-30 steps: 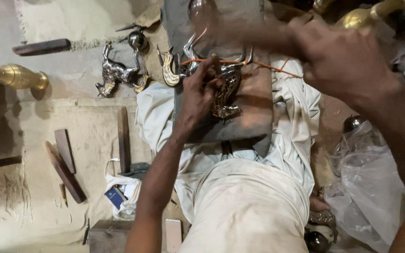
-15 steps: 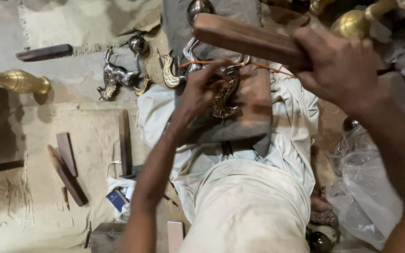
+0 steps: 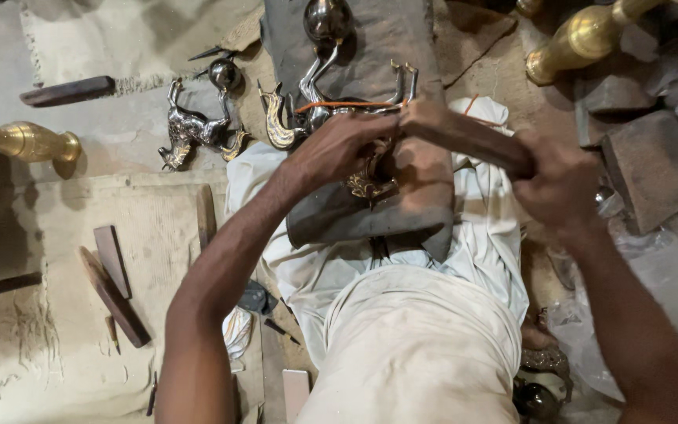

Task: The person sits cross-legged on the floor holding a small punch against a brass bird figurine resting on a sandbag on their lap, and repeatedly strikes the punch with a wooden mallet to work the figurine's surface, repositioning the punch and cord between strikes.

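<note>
Right hand (image 3: 560,184) grips a wooden mallet (image 3: 464,135), fingers wrapped tight; left hand (image 3: 337,148) pinches a brass piece (image 3: 370,182) on a dark block (image 3: 370,213).

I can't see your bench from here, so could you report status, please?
Left hand pinning brass piece on pad. Right hand gripping wooden block over it. Nothing blocking.
</note>
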The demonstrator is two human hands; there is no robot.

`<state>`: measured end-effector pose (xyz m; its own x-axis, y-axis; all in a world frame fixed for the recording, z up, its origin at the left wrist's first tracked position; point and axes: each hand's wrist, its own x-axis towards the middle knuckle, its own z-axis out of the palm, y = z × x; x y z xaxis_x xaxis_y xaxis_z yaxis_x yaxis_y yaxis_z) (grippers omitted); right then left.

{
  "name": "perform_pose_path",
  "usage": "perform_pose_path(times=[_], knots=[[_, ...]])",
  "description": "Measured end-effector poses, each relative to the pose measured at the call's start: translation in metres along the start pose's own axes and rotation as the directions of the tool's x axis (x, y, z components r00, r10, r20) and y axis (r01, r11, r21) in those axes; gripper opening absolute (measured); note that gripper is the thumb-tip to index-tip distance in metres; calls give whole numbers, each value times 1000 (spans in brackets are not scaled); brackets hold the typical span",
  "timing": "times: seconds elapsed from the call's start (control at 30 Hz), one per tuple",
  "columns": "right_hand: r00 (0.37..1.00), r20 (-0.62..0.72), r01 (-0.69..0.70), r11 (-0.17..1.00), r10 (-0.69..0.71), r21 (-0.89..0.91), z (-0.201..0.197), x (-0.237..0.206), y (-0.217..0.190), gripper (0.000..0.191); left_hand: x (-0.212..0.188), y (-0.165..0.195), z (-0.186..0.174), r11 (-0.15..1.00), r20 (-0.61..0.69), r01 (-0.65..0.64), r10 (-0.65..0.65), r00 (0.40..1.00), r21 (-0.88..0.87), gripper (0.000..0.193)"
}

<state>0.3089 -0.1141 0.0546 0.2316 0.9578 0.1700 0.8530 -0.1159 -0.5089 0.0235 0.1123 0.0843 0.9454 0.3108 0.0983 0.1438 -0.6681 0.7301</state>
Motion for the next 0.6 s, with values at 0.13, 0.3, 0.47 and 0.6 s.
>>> perform_pose_path(times=[0.13, 0.3, 0.47, 0.6], knots=[[979, 198, -17, 989, 46, -147, -34, 25, -15, 55, -11, -2, 14, 992, -239, -33, 2, 971, -124, 61], [928, 372, 172, 849, 30, -499, -73, 81, -69, 49, -23, -5, 47, 937, -497, 142, -293, 817, -319, 59], [874, 484, 364, 603, 42, -710, -100, 109, -121, 44, -29, 0, 74, 900, -680, 180, -420, 601, -397, 46], [839, 506, 262, 664, 203, -700, -104, 111, -137, 38, -28, 0, 75, 898, -679, 162, -418, 603, -408, 55]])
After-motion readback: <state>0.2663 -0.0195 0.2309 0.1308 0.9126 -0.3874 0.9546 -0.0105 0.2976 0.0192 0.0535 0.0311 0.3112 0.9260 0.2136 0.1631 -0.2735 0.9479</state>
